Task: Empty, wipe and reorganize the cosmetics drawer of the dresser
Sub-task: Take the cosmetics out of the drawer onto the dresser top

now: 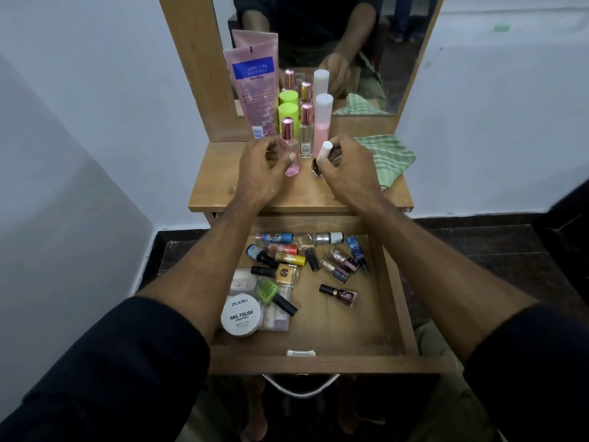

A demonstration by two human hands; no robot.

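Both hands work over the dresser top (pixel 223 193), above the pulled-out drawer (pixel 392 301). The left hand (pixel 259 172) curls its fingers around the pink perfume bottle (pixel 288 148), which stands near the middle of the top. The right hand (pixel 345 167) pinches a small dark nail polish bottle (pixel 320 161) by its white cap, its base touching the wood just beside the perfume. Behind them, toward the mirror edge, stand a pink tube (pixel 251 90), a green-capped bottle (pixel 287 114), a clear bottle (pixel 306 129) and a pink roll-on (pixel 322 122). A green striped cloth (pixel 389 154) lies crumpled at the top's right edge. The drawer holds scattered nail polishes (pixel 339 293) (most lying flat, toward the back) and a white tub of remover wipes (pixel 241 315) at its front left corner.
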